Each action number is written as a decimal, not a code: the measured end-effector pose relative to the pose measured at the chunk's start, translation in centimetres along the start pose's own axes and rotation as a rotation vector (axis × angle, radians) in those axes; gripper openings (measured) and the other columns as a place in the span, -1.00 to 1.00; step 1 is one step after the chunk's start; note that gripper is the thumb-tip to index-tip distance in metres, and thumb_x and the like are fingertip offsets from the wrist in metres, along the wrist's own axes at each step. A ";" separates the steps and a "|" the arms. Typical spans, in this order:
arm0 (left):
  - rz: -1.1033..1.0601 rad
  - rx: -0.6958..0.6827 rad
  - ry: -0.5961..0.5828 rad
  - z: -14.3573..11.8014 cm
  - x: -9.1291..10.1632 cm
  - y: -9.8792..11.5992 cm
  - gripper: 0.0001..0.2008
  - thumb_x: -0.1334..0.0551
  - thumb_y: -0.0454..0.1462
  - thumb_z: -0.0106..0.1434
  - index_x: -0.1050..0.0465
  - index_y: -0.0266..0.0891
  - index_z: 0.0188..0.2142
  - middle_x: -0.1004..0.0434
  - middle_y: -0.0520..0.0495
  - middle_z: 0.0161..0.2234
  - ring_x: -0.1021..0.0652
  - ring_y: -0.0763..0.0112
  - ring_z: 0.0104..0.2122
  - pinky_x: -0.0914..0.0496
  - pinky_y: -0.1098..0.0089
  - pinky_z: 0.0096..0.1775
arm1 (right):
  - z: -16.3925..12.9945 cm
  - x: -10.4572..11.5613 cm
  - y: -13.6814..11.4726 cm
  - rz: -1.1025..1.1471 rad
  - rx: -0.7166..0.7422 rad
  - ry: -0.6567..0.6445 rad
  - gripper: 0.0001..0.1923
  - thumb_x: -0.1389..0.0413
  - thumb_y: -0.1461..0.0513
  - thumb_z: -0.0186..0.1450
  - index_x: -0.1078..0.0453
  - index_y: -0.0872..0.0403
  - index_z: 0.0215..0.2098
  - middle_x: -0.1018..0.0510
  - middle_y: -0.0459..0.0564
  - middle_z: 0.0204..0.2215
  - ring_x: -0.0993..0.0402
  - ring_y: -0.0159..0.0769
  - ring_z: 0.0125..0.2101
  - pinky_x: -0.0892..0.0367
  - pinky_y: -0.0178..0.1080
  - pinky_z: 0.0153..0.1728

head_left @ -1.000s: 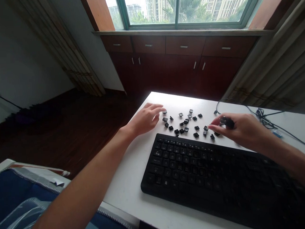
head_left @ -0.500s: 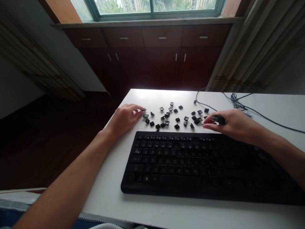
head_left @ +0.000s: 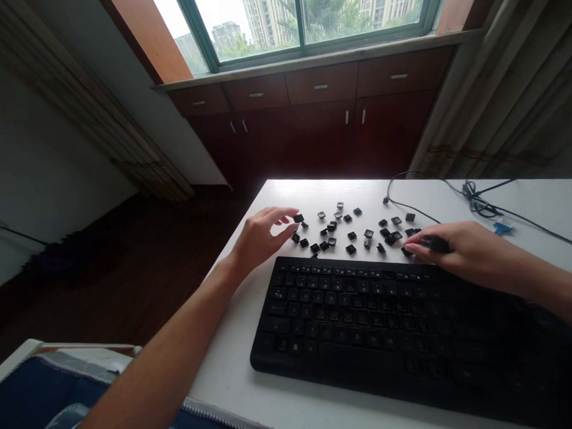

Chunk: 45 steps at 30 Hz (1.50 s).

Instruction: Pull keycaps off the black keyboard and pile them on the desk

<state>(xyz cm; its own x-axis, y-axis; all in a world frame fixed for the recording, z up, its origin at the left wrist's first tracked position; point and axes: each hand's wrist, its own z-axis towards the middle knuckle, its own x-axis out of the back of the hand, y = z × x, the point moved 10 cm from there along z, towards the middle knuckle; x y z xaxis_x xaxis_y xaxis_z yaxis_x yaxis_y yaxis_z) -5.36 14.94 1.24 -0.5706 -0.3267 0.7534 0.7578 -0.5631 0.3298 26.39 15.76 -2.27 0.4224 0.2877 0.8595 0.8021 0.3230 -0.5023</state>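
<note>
A black keyboard (head_left: 393,323) lies on the white table (head_left: 235,379) in front of me. Several loose black keycaps (head_left: 350,234) are scattered just beyond its far edge. My left hand (head_left: 263,237) hovers at the left end of the scatter, fingers spread, fingertips beside one keycap (head_left: 298,218). My right hand (head_left: 465,252) rests at the right end of the scatter, fingers closed around a small dark object (head_left: 432,242) whose shape I cannot make out.
A black cable (head_left: 473,202) with a blue plug (head_left: 501,227) trails across the table's far right. Dark wooden cabinets (head_left: 320,119) stand under a window beyond the table. A curtain (head_left: 511,88) hangs at right. Blue fabric (head_left: 20,393) lies at lower left.
My head has shifted, so the view moved. Both hands stay at the ends of the keycap scatter; the left fingers have spread slightly by one keycap.
</note>
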 end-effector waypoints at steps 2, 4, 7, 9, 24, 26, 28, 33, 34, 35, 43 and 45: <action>-0.006 -0.014 0.014 0.0 0.1 0.4 -0.73 -0.30 -0.18 0.36 -0.55 -0.19 0.02 -0.67 -0.08 -0.17 -0.65 0.37 -0.27 -0.59 0.31 -0.16 | 0.0 0.2 0.1 -0.025 -0.005 0.011 -0.52 -0.11 -0.10 0.35 -0.63 0.02 -0.03 -0.71 0.10 -0.10 -0.64 0.05 -0.13 -0.52 0.01 -0.15; -0.013 -0.033 0.024 0.0 0.2 0.9 -0.73 -0.32 -0.19 0.35 -0.55 -0.19 0.01 -0.68 -0.07 -0.18 -0.65 0.37 -0.28 -0.59 0.30 -0.15 | 0.0 0.4 0.0 -0.046 -0.006 0.038 -0.52 -0.12 -0.10 0.35 -0.61 0.02 0.00 -0.70 0.12 -0.10 -0.64 0.05 -0.14 -0.52 0.02 -0.16; -0.018 -0.061 0.025 0.0 0.3 1.7 -0.73 -0.35 -0.20 0.33 -0.56 -0.19 0.01 -0.68 -0.06 -0.20 -0.65 0.39 -0.28 -0.58 0.33 -0.14 | -0.2 0.9 -0.2 -0.052 0.003 0.084 -0.53 -0.14 -0.09 0.33 -0.60 0.01 0.02 -0.71 0.12 -0.13 -0.65 0.03 -0.20 -0.52 -0.01 -0.23; -0.018 -0.073 0.019 0.0 0.2 2.1 -0.73 -0.34 -0.21 0.34 -0.56 -0.18 0.01 -0.68 -0.06 -0.20 -0.64 0.40 -0.28 -0.57 0.34 -0.15 | -0.3 1.0 -0.6 -0.046 0.014 0.097 -0.57 -0.15 -0.07 0.33 -0.61 0.00 -0.02 -0.71 0.10 -0.16 -0.64 0.01 -0.23 -0.52 -0.04 -0.26; 0.066 -0.172 -0.037 0.0 0.3 3.1 -0.78 -0.29 -0.18 0.40 -0.57 -0.15 -0.01 -0.69 -0.02 -0.13 -0.62 0.31 -0.14 -0.53 0.26 -0.08 | -0.4 1.4 -1.3 -0.080 0.022 0.146 -0.65 -0.15 -0.06 0.32 -0.61 -0.04 -0.16 -0.70 0.03 -0.21 -0.59 -0.06 -0.27 -0.41 -0.12 -0.28; 0.109 -0.149 -0.025 0.1 0.7 2.6 -0.78 -0.27 -0.19 0.40 -0.57 -0.15 -0.01 -0.68 -0.03 -0.11 -0.62 0.29 -0.14 -0.52 0.25 -0.06 | -0.4 1.4 -1.2 -0.089 0.029 0.146 -0.64 -0.15 -0.07 0.31 -0.61 -0.03 -0.16 -0.70 0.05 -0.21 -0.58 -0.05 -0.27 -0.41 -0.11 -0.28; 0.192 -0.070 -0.013 0.2 1.3 1.2 -0.77 -0.24 -0.19 0.42 -0.57 -0.16 -0.01 -0.68 -0.04 -0.12 -0.62 0.25 -0.14 -0.50 0.23 -0.07 | -0.3 1.3 -1.0 -0.090 0.036 0.150 -0.62 -0.15 -0.09 0.30 -0.61 -0.03 -0.17 -0.69 0.06 -0.21 -0.58 -0.04 -0.28 -0.41 -0.09 -0.29; 0.320 0.133 -0.107 -0.3 1.1 -2.8 -0.77 -0.24 -0.15 0.38 -0.62 -0.14 -0.08 -0.68 -0.07 -0.22 -0.62 0.19 -0.23 -0.48 0.20 -0.15 | -0.2 1.4 -0.4 -0.084 0.022 0.167 -0.58 -0.14 -0.14 0.29 -0.60 -0.04 -0.20 -0.69 0.05 -0.26 -0.57 -0.04 -0.33 -0.40 -0.07 -0.33; 0.316 0.146 -0.130 -0.4 0.8 -3.2 -0.78 -0.25 -0.15 0.37 -0.63 -0.13 -0.09 -0.68 -0.07 -0.24 -0.62 0.19 -0.25 -0.48 0.21 -0.16 | -0.2 1.4 -0.4 -0.087 0.020 0.164 -0.57 -0.14 -0.15 0.28 -0.60 -0.04 -0.21 -0.69 0.05 -0.27 -0.57 -0.04 -0.34 -0.40 -0.07 -0.34; 0.309 0.152 -0.149 -0.5 0.6 -3.5 -0.79 -0.26 -0.15 0.36 -0.63 -0.12 -0.10 -0.68 -0.06 -0.25 -0.62 0.20 -0.27 -0.48 0.21 -0.18 | -0.2 1.4 -0.4 -0.092 0.018 0.159 -0.57 -0.15 -0.16 0.28 -0.60 -0.04 -0.21 -0.69 0.06 -0.27 -0.57 -0.04 -0.35 -0.39 -0.08 -0.35; 0.240 0.139 -0.233 -0.6 -0.2 -2.8 -0.74 -0.22 -0.17 0.35 -0.61 -0.15 -0.04 -0.68 -0.07 -0.20 -0.63 0.22 -0.23 -0.50 0.23 -0.17 | -0.3 1.4 -0.4 -0.157 -0.012 0.154 -0.62 -0.15 -0.09 0.31 -0.60 -0.01 -0.18 -0.69 0.04 -0.27 -0.59 -0.09 -0.32 -0.36 -0.15 -0.33; 0.217 0.122 -0.257 -0.6 -0.4 -2.3 -0.71 -0.22 -0.20 0.34 -0.58 -0.16 0.01 -0.68 -0.08 -0.14 -0.63 0.20 -0.16 -0.51 0.22 -0.12 | -0.3 1.4 -0.3 -0.166 -0.011 0.153 -0.61 -0.14 -0.09 0.31 -0.60 -0.01 -0.18 -0.70 0.05 -0.28 -0.59 -0.08 -0.33 -0.37 -0.15 -0.34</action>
<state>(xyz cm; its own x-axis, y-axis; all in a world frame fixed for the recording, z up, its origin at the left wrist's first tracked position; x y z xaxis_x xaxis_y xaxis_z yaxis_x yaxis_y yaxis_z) -7.08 15.91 -0.18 -0.3057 -0.2181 0.9268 0.8936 -0.4019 0.2001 26.86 15.80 -0.93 0.3427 0.0905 0.9351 0.8701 0.3448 -0.3523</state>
